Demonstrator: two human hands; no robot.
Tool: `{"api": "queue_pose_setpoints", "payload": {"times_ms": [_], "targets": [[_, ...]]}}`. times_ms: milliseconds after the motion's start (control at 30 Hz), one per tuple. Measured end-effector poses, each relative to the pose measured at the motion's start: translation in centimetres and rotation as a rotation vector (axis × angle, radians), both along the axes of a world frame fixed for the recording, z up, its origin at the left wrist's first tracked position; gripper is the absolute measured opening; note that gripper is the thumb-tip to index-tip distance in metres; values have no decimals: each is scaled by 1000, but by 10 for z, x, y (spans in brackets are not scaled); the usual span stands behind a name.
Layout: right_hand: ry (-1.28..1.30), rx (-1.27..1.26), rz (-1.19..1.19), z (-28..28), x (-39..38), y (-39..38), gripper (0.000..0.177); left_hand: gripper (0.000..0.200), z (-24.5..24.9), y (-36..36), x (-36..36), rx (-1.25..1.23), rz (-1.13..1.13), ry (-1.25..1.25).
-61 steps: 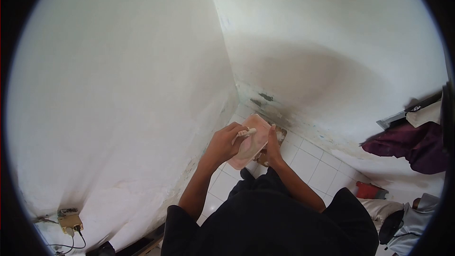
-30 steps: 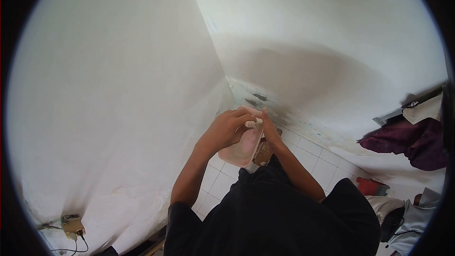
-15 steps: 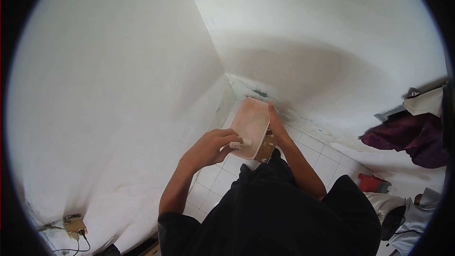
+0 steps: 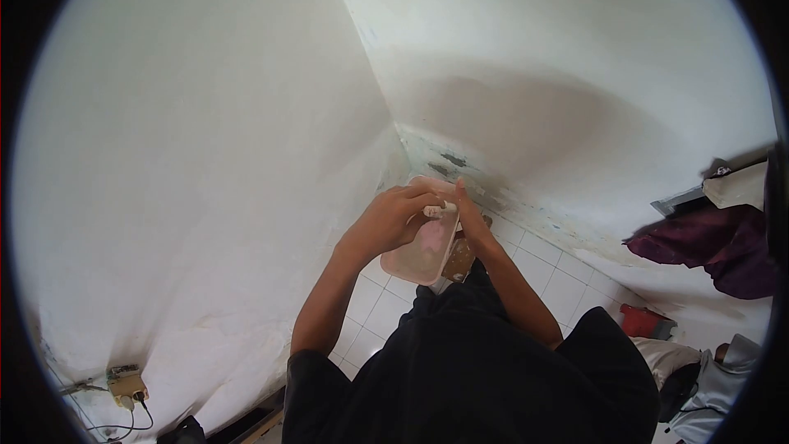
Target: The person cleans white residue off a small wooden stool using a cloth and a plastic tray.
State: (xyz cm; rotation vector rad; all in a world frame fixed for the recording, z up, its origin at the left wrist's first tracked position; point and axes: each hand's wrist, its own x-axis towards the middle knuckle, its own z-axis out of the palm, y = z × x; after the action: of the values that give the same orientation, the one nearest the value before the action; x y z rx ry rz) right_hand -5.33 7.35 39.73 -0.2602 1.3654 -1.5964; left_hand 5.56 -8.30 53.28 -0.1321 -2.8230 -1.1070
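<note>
A shallow pink tray, smeared with whitish paint, is held low in front of me near the wall corner. My right hand grips its right edge, the thumb up along the rim. Over the tray, my left hand is closed around a short whitish tool that looks like a paintbrush. The tool's pale end points right, close to my right hand; its exact shape is hard to make out. Just below the tray's right side is a brown, paint-spotted box-like object.
Two whitish walls meet ahead, with peeling patches low on the right one. White floor tiles lie below. A maroon cloth hangs at right, above a red object. A socket with plugs is at lower left.
My left hand has moved up and right with the paintbrush, from the tray's near part towards its far right edge. The tray has shifted slightly left and down.
</note>
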Motion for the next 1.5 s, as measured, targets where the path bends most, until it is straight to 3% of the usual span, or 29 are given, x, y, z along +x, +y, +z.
{"api": "queue_pose_setpoints", "payload": {"times_ms": [67, 267, 400, 667, 767, 900, 1267, 1400, 1500], "targets": [[-5, 68, -1, 13, 0, 3, 82, 28, 4, 3, -3, -69, 17, 144], [-10, 79, 36, 5, -16, 11, 90, 39, -28, 4, -3, -96, -79, 104], [-4, 155, -48, 16, -21, 16, 87, 38, -17, 8, 19, -91, -67, 34], [49, 167, -68, 30, -31, 14, 88, 29, 24, 3, 44, 44, -92, -162], [24, 169, -60, 24, -29, 9, 87, 21, 12, 4, 39, 189, -120, -200], [8, 183, -15, 17, -26, 7, 86, 15, 1, 8, 19, 207, -76, -223], [81, 75, 3, 36, -16, 5, 90, 24, 8, 6, -15, -76, 36, 127], [54, 108, 57, 30, -22, 12, 84, 29, -7, 5, -16, -71, 14, 168], [-1, 59, 69, 7, -26, 12, 84, 31, -23, 7, -4, -74, -30, 67]]}}
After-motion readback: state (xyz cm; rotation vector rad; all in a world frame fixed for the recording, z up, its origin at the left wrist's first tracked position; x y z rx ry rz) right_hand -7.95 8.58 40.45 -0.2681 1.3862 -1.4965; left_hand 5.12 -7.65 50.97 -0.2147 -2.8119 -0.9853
